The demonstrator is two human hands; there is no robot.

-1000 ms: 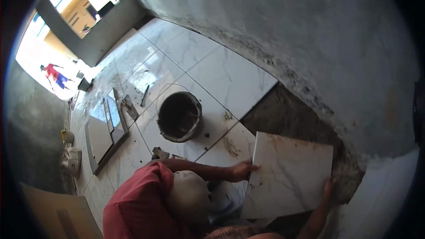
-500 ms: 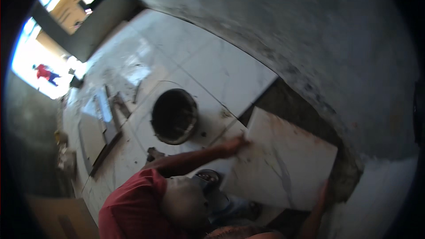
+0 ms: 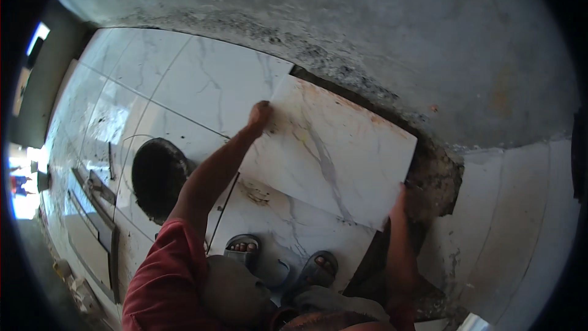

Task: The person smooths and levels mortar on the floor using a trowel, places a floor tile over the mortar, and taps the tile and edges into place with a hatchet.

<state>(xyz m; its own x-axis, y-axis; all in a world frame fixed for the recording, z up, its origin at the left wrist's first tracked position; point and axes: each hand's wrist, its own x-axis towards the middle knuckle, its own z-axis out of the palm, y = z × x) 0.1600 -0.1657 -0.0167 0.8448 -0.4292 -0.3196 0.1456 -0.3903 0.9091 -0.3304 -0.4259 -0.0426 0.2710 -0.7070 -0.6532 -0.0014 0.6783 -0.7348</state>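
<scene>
A large white marble-veined floor tile (image 3: pixel 343 153) with reddish smears lies between my hands, partly over the bare strip by the wall. My left hand (image 3: pixel 261 115) is closed on its left edge, beside the laid tiles (image 3: pixel 184 79). At the tile's lower right edge, my right hand (image 3: pixel 398 203) grips it with the fingers partly hidden. A dark gap (image 3: pixel 300 73) shows between the tile's far edge and the wall. Rough bare bedding (image 3: pixel 438 178) is exposed to the right of the tile.
A black bucket (image 3: pixel 159 178) stands on the laid tiles at left. Cut tile pieces (image 3: pixel 92 233) lie farther left. The grey plastered wall (image 3: pixel 429 43) runs along the far side. My sandalled feet (image 3: pixel 318 266) rest on a tile below.
My view has turned, so the bucket and cut pieces appear farther left. The held tile has moved toward the wall and against the laid tiles. Both hands remain on it.
</scene>
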